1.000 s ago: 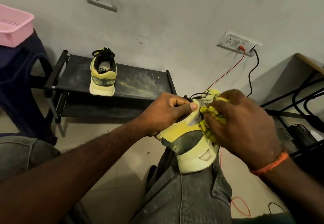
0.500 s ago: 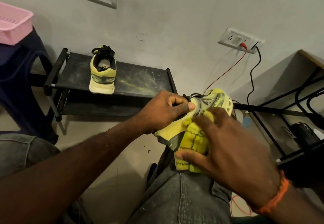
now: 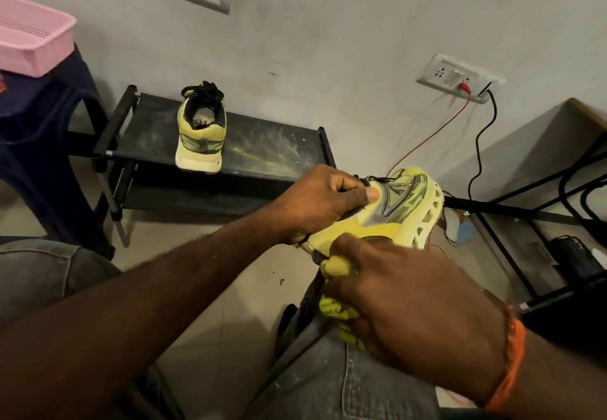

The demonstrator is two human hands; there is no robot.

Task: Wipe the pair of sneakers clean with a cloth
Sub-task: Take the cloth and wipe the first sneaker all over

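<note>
A low black shoe rack (image 3: 262,143) stands against a pale wall (image 3: 328,42), its top dusty and streaked with yellow. One yellow sneaker (image 3: 201,134) sits on it, heel toward the camera. A pink basket (image 3: 33,38) rests on a dark stool at the left, and red and black cables hang from a wall socket (image 3: 460,78). The left hand (image 3: 323,204) grips the other sneaker (image 3: 399,211) over the person's knee, thumb pressed on its side. The right hand (image 3: 414,301), an orange band at its wrist, curls round a yellow cloth (image 3: 338,304) held against the heel.
</note>
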